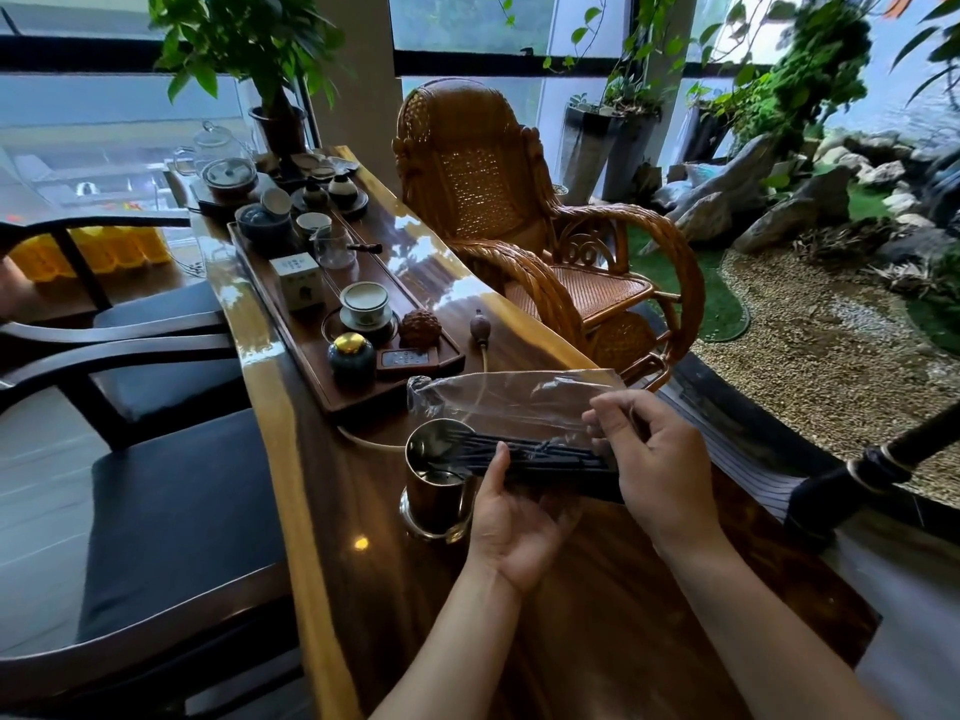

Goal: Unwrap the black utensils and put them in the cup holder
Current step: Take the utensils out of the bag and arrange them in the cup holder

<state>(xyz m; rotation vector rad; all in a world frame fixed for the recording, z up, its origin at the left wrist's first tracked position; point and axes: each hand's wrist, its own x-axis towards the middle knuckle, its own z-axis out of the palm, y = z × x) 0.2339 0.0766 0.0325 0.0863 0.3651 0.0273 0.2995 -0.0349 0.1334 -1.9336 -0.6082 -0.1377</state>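
Black utensils [540, 456] lie level above the bench [363, 589], tips over the metal cup holder [436, 480] at nine o'clock. Left hand [511, 517] cradles them, grip closed beneath; right hand [657, 459] pinches clear wrapper [514, 402].

A glossy wooden table [613, 631] carries a tea tray [317, 376] (crowded) and a metal cup holder [434, 491].

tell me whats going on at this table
A person is unwrapping a bundle of black utensils over a wooden table. The left hand supports the bundle from below while the right hand peels back the clear plastic wrap. The metal cup holder stands just beside them.
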